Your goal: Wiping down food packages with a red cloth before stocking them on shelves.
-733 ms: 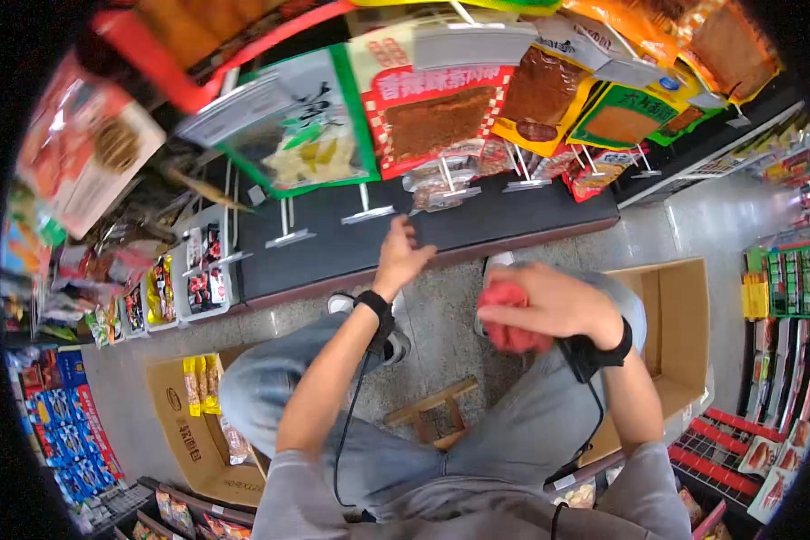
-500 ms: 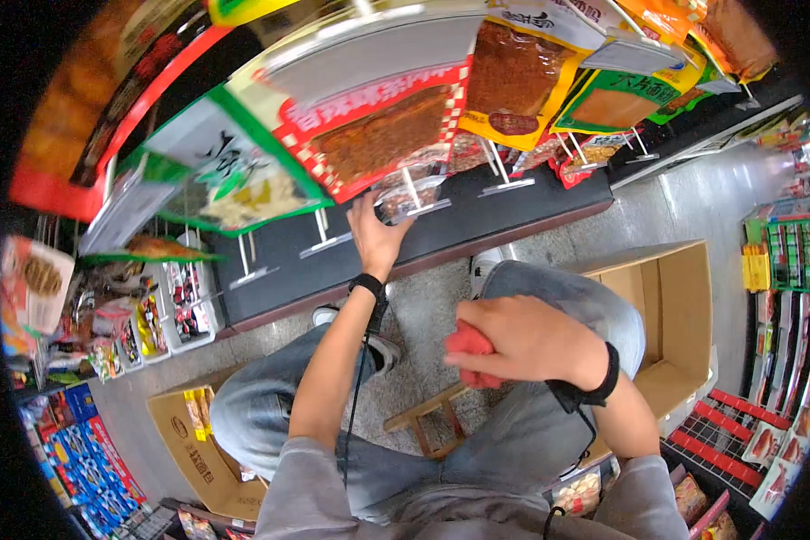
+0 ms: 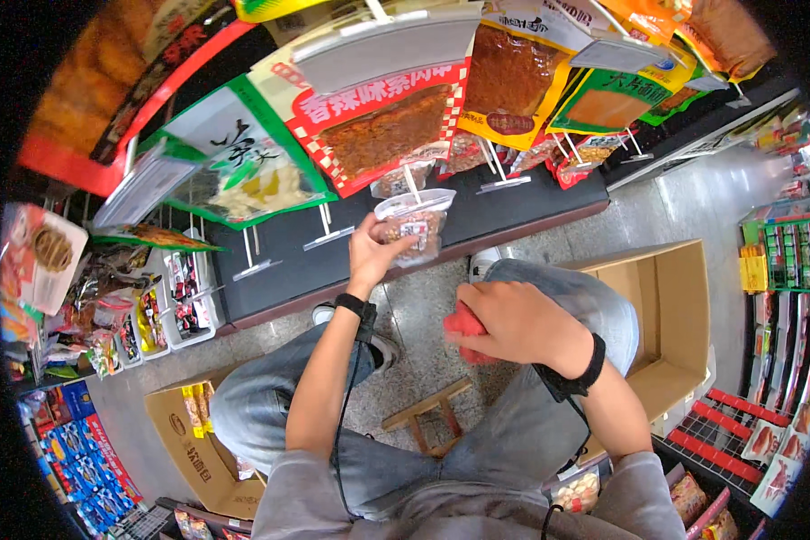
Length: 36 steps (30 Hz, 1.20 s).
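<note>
My left hand (image 3: 375, 255) is raised toward the shelf hooks and grips a clear snack packet (image 3: 414, 223) with brown contents and a red-and-white label. The packet hangs at a metal peg (image 3: 410, 183) among other hanging bags. My right hand (image 3: 513, 322) rests lower, over my right knee, and is closed around a red packet (image 3: 464, 326) that shows only at its left edge. Both wrists carry black bands. I am seated low, with grey trousers and a small wooden stool (image 3: 426, 418) between my legs.
Large hanging snack bags (image 3: 378, 126) crowd the rack overhead. An open cardboard box (image 3: 670, 315) stands at my right, another box (image 3: 193, 441) with yellow packets at my left. Shelves of goods line the far right (image 3: 783, 261) and the lower left (image 3: 72, 450).
My left hand has risen from the dark shelf ledge to the peg and now holds the clear packet there. My right hand stays on the red packet; the view tilted closer to the rack.
</note>
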Tool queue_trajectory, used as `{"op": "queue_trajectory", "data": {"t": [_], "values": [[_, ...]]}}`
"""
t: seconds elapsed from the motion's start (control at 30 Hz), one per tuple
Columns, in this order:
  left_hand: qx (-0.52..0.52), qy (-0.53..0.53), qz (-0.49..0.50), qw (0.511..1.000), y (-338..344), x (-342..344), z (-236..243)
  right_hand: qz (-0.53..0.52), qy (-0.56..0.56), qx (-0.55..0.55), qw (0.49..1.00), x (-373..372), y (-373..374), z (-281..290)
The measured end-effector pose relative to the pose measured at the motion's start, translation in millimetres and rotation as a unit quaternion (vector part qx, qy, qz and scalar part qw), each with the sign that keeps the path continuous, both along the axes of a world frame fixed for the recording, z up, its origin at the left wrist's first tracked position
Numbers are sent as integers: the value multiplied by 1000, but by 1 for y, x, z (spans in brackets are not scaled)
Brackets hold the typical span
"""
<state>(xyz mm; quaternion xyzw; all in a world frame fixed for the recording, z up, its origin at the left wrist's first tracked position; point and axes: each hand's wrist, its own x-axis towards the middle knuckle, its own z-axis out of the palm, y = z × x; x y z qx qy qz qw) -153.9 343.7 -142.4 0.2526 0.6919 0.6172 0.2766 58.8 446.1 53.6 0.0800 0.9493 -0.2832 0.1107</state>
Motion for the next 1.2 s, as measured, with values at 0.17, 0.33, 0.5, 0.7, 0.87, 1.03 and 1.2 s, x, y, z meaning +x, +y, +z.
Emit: {"op": "queue_trajectory", "data": {"t": [0.17,0.33,0.5,0.7,0.87,1.03,1.2], "values": [[25,-131,-52,990,-20,15,10,11,-10,-42,999,-4,-2,-8],[-66,-306,-87,946,-36,43,35,-15,55,-110,992,-5,1,-2],[-34,-397,-119,909,-66,83,58,-163,178,-154,958,-8,0,6],[73,-383,-97,916,-96,91,163,-85,370,-65,923,28,-90,16],[214,-275,-90,933,-125,142,211,-136,447,-115,877,33,-127,27],[176,-256,-24,950,-133,170,183,-178,475,-130,852,24,-140,54],[320,-246,22,915,-149,182,190,-39,466,-171,867,40,-175,47]]}}
